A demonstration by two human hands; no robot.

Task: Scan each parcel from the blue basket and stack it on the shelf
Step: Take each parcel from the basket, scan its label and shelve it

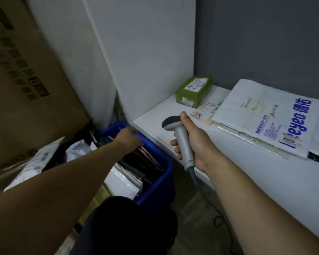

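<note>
Right hand [193, 142] gripping scanner [180, 138] at shelf [155, 116] edge, left hand [129, 138] inside basket [161, 190], grip unclear

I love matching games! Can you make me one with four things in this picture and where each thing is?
Things:
1. grey handheld barcode scanner
2. green wrapped parcel
3. white plastic mailer with blue letters
4. blue plastic basket

Places:
A. beside the white shelf, left hand reaching in
B. gripped by the right hand
C. shelf's back corner
D. flat on top of other parcels

Pairs: 1-B, 2-C, 3-D, 4-A
</note>
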